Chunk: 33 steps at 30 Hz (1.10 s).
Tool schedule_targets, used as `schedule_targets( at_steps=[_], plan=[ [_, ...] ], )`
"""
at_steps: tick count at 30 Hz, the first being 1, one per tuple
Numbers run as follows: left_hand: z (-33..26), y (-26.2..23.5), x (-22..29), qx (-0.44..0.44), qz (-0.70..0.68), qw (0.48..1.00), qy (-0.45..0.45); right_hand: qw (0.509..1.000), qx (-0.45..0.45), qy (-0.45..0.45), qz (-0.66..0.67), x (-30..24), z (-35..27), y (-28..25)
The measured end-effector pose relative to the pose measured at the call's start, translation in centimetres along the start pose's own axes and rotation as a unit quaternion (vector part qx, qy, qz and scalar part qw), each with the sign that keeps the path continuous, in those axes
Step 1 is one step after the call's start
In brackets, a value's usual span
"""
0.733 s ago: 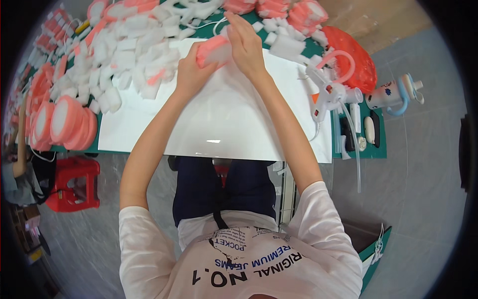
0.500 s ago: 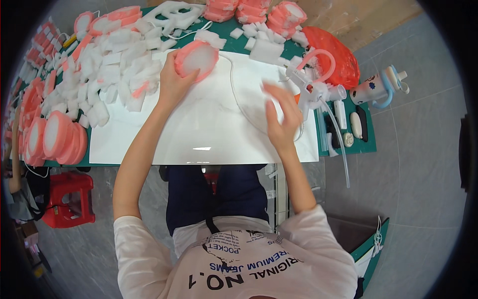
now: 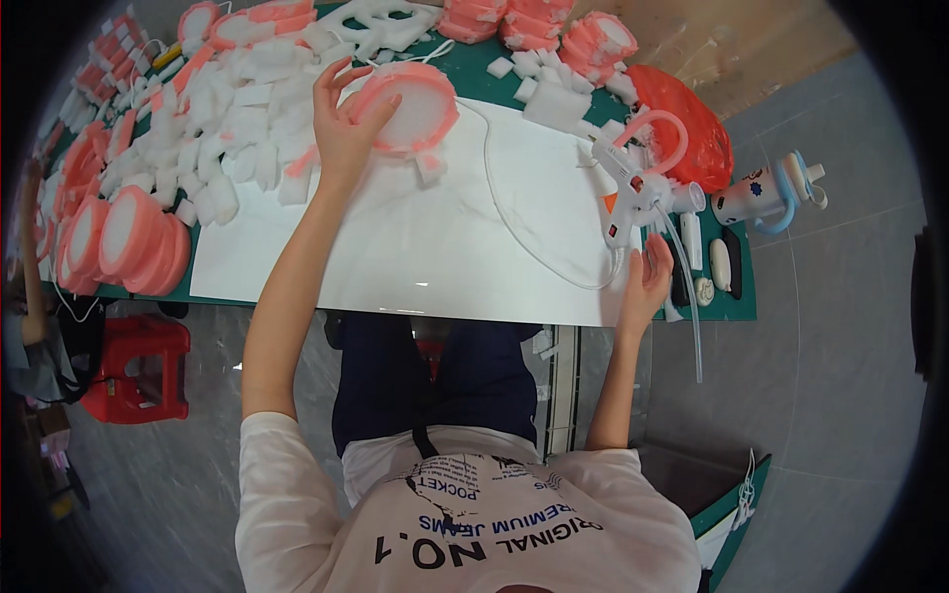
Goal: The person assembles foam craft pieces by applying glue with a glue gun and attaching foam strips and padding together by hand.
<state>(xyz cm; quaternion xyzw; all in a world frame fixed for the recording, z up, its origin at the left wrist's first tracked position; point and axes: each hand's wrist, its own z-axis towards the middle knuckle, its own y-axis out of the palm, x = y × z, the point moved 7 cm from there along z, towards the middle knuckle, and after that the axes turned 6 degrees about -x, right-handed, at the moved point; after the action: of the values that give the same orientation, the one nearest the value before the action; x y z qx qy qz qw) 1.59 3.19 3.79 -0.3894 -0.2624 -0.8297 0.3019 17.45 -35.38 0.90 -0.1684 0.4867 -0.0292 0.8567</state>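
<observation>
My left hand [image 3: 344, 133] grips the left rim of a round foam piece [image 3: 420, 112], white in the middle with a pink foam border. The thumb lies over the rim, and the fingers reach along its outer left side. A small white foam block with a pink end [image 3: 429, 168] sits against the near edge of that piece. On the right, my right hand [image 3: 647, 275] is open, fingers extended, just below a white glue gun [image 3: 623, 188]; whether they touch, I cannot tell. A long clear glue stick [image 3: 686, 287] trails from the gun past the table edge.
White foam blocks [image 3: 252, 99] heap on the left of the white board [image 3: 395, 252]. Finished-looking pink-rimmed rounds [image 3: 138, 237] stack at the left edge, more at the back. A red plastic bag [image 3: 682, 124] and a tumbler with a blue handle [image 3: 761, 195] stand right.
My right hand has moved right and nearer to me, to beside the glue gun. The foam piece in my left hand now shows a small block at its near edge.
</observation>
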Motion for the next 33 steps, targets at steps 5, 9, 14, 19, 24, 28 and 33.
schedule_targets(
  at_steps=[5, 9, 14, 19, 24, 28, 33],
  plan=[
    [0.0, 0.1, 1.3, -0.015, 0.0, 0.999, 0.045, 0.999, -0.02, 0.036, 0.0, 1.1, 2.2, 1.2],
    [-0.3, 0.6, 1.3, -0.06, 0.125, 0.986, 0.091, 0.992, -0.062, 0.111, 0.012, 2.4, 3.6, 2.8],
    [-0.7, 2.3, 1.3, -0.125, 0.18, 0.973, 0.067, 0.981, -0.129, 0.145, 0.021, 3.5, 4.7, 4.2],
    [-0.5, 2.1, 0.6, -0.135, 0.181, 0.974, 0.001, 0.973, -0.13, 0.191, -0.024, 3.8, 4.7, 4.5],
    [-0.5, 1.5, -0.1, -0.125, 0.223, 0.966, 0.042, 0.988, -0.095, 0.118, 0.042, 1.3, 3.9, 4.3],
    [-0.6, 1.7, -0.1, -0.122, 0.223, 0.966, 0.038, 0.967, -0.087, 0.105, 0.213, -3.8, 2.6, 4.5],
    [-0.8, 2.1, 0.6, -0.143, 0.235, 0.961, 0.029, 0.928, -0.229, 0.114, 0.271, -8.9, 1.2, 8.2]
  ],
)
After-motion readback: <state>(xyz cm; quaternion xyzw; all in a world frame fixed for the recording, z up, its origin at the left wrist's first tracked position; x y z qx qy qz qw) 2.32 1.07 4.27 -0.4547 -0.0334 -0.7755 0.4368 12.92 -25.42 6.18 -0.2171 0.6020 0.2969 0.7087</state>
